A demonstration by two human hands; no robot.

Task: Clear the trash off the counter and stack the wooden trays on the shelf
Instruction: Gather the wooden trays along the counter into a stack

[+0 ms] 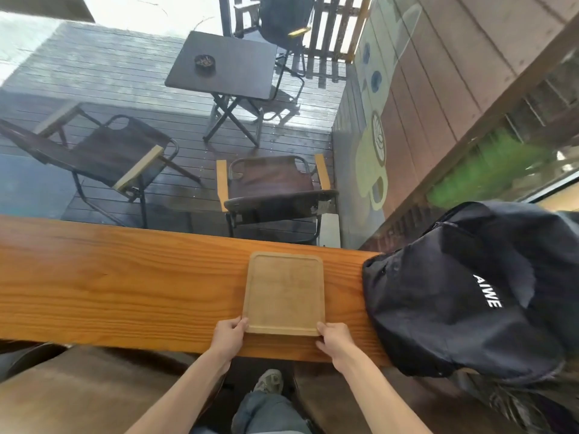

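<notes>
We look down from head height at a long wooden counter (pixel 109 286) that runs from the left edge of the view to the right. A single wooden tray (pixel 284 292), pale, rectangular and with rounded corners and a shallow raised rim, lies flat on the counter, right of its middle, with one short end close to the counter's near edge. We hold it at that near end with both hands. Our left hand (pixel 228 336) grips the tray's near left corner, fingers curled against its edge. Our right hand (pixel 336 338) grips the near right corner; its fingertips seem to tuck under the rim, though the angle makes this hard to confirm. Both forearms reach in from below, bare.

Just beside the tray, at the counter's right end, a black backpack (pixel 470 296) with white lettering slumps over the near edge. Under the counter we see a shoe (pixel 269 381) and a denim trouser leg. Beyond the counter's far edge, through glass, lies a dark decked terrace with folding chairs and a small black table (pixel 224 65) carrying an ashtray (pixel 204 61).
</notes>
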